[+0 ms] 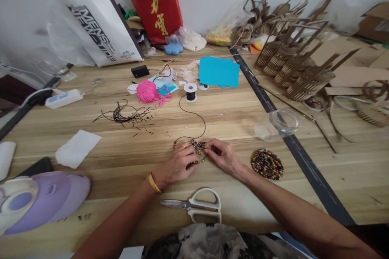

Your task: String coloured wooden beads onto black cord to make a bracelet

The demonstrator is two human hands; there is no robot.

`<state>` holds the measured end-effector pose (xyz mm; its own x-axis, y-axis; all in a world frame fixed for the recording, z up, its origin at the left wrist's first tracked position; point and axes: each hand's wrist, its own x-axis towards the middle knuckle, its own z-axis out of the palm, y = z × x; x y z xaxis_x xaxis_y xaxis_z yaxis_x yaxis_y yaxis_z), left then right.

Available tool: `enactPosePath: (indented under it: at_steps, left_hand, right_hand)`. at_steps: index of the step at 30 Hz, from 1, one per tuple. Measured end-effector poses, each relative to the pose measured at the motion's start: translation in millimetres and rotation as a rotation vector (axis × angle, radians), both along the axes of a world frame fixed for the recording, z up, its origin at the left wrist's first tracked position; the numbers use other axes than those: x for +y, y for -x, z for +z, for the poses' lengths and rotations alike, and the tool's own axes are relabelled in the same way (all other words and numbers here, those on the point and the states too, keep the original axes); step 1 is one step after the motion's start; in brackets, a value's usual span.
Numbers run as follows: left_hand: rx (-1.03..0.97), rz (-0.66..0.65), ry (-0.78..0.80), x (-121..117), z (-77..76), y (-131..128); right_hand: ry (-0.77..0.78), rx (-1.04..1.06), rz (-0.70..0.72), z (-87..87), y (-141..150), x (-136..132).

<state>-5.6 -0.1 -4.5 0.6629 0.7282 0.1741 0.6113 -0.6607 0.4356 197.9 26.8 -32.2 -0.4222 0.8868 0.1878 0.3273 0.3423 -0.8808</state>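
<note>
Multicoloured beads [199, 146] on black cord [205, 123]

We log the table [235, 109] as wood-grained, smooth, soft sheen. Bunched beads [197, 145]: smooth, faint gloss, wood or plastic, we can't tell; same for the bead coil [267, 164]. Scissors [190, 203]: shiny metal blades, smooth off-white plastic handles. Spool [190, 88]: white plastic; its black cord [191, 96] reads matt. Pink yarn [146, 91]: soft, fuzzy. Blue sheets [219, 72]: flat matt, paper or felt unclear. White slip [77, 148]: matt paper. Clear tubing [285, 121]: glossy plastic. Baskets [299, 68]: rough, matt, bamboo-like slats. Power strip [63, 99]: smooth white plastic. Bracelet [154, 183]: polished, metal-looking. Patterned garment [209, 240]: we mark cloth.
</note>
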Motion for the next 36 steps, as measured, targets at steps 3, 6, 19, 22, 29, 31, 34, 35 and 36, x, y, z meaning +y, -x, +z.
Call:
enactPosePath:
  at_steps: [3,6,19,22,29,31,34,35,36]
  left_hand:
    - [0.007,-0.004,0.009,0.0,0.2,-0.6]
    - [0.006,-0.009,0.005,-0.2,-0.3,-0.9]
    - [-0.010,-0.012,0.003,-0.3,-1.5,-1.9]
    - [-0.012,-0.013,0.001,-1.0,-2.2,-2.0]
    - [-0.005,-0.017,-0.009,-2.2,-3.3,-1.8]
    - [-0.011,-0.014,-0.010,-2.2,-3.3,-1.8]
    - [-0.008,-0.011,-0.012,-2.1,-3.3,-1.5]
    - [-0.006,-0.011,-0.013,-2.1,-3.2,-1.4]
    - [-0.005,-0.011,-0.013,-2.1,-3.1,-1.2]
  right_hand:
    - [0.005,-0.002,0.000,-0.1,0.0,0.0]
    - [-0.003,0.001,-0.009,-0.9,-0.1,0.1]
    - [0.001,0.014,-0.010,-1.4,0.4,0.7]
    - [-0.001,0.015,-0.007,-1.5,0.2,0.9]
    - [0.005,0.017,-0.005,-2.3,0.0,0.7]
    - [0.010,0.022,-0.010,-1.2,0.4,0.4]
    - [0.010,0.025,-0.016,1.4,1.2,0.0]
    - [0.012,0.023,-0.016,2.1,1.5,-0.1]
    - [0.016,0.022,-0.016,2.5,1.7,-0.2]
